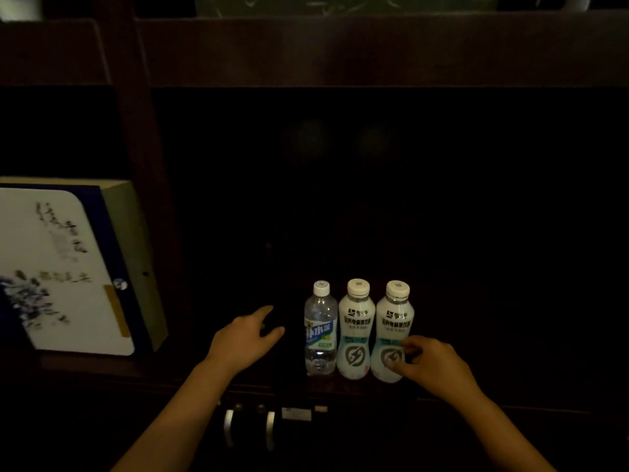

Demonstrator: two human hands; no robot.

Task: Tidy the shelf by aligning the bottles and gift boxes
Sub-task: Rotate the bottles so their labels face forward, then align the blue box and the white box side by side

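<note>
Right hand (432,362) touches 1 of 3 bottles (391,335)

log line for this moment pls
right hand touching rightmost white bottle | left hand open beside clear bottle | three bottles upright in row | gift box left

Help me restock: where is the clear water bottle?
In the head view, the clear water bottle stands leftmost in the row, beside two white bottles, with the left hand just left.
</note>
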